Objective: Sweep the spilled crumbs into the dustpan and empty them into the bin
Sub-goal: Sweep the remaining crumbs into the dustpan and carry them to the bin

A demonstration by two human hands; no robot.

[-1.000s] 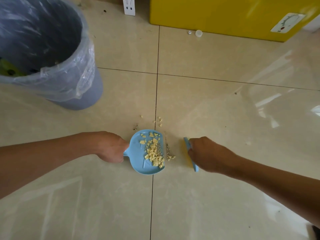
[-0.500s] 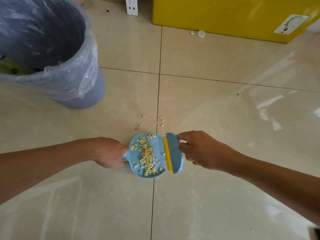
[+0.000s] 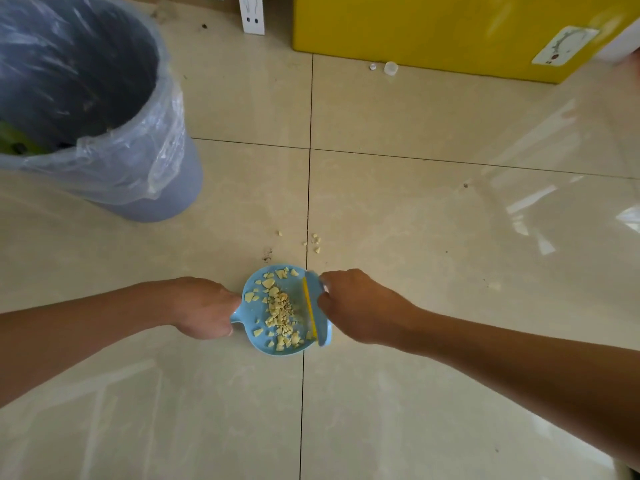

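A small light-blue dustpan (image 3: pixel 258 336) lies on the tiled floor, full of pale yellow crumbs (image 3: pixel 278 311). My left hand (image 3: pixel 202 308) grips its handle at the left side. My right hand (image 3: pixel 358 304) holds a blue brush with yellow bristles (image 3: pixel 313 306) against the pan's right lip. A few loose crumbs (image 3: pixel 314 241) lie on the floor just beyond the pan. The grey bin (image 3: pixel 166 188) with a clear plastic liner stands at the far left.
A yellow box (image 3: pixel 433 29) stands against the far side, with a small white cap (image 3: pixel 390 68) on the floor before it. A white socket block (image 3: pixel 252 12) leans at the far edge. Glossy beige tiles stretch to the right and toward me.
My right hand swept the brush leftward onto the dustpan's lip, pushing the crumbs that lay beside it into the pan. The crumbs have shifted inside the pan.
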